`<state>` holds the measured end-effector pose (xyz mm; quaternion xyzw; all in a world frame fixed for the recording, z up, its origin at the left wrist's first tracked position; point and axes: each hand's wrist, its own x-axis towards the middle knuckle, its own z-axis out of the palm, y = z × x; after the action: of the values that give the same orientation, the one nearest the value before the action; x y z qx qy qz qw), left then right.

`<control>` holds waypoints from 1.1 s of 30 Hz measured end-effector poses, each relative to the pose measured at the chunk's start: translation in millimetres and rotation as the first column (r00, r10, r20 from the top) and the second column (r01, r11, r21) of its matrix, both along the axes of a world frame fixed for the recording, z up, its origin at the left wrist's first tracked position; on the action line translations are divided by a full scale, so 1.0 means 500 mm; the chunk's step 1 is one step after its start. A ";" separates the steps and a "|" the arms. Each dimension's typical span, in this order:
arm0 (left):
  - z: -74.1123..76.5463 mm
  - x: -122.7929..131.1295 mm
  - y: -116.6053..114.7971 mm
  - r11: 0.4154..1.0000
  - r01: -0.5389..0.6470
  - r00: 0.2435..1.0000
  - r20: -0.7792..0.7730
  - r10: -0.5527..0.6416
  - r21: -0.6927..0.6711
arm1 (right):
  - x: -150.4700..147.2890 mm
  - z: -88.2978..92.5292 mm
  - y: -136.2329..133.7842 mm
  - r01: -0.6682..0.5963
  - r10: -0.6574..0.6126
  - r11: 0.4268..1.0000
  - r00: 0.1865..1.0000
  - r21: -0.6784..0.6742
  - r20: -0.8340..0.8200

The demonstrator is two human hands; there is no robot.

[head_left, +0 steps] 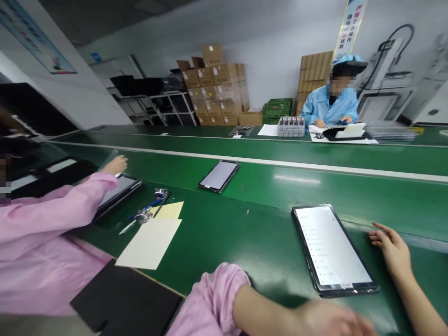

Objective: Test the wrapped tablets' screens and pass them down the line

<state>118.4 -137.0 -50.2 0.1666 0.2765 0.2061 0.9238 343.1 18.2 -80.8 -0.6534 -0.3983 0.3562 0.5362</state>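
Observation:
A tablet (336, 247) with a lit white screen showing lines of text lies on the green bench, its dark edges wrapped in clear film. To its right, my right hand (394, 249) hovers or rests by the bench, fingers loosely bent and apart, with nothing in them. My left hand (329, 319) reaches in from a pink sleeve just below the tablet's near edge. It is smeared by motion and partly cut off by the frame, so its fingers cannot be made out. Whether it touches the tablet is unclear.
Another tablet (220, 176) lies farther off on the green belt. To the left are cream paper sheets (150, 242), a blue pen (149, 207) and a pink-sleeved co-worker's hand (117, 164) by a tablet. Across the bench sits a person in blue (329, 105).

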 end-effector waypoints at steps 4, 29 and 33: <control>0.144 -0.157 0.189 0.641 -0.761 0.624 -0.156 0.766 0.099 | 0.001 -0.006 0.001 0.001 -0.002 1.000 1.000 -0.017 -0.012; 0.045 -0.493 0.409 0.421 -0.907 0.410 -0.223 0.885 0.005 | -0.014 -0.030 0.000 -0.172 0.158 0.983 0.968 0.060 0.193; 0.030 -0.424 0.333 0.617 -0.786 0.606 -0.218 0.765 -0.023 | -0.006 -0.035 0.001 -0.182 0.165 0.982 0.960 0.058 0.226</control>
<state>-93.5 29.6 -35.1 -0.0053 0.4183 0.5531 0.7205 340.2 18.9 -98.5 -0.6299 -0.5245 0.3117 0.4807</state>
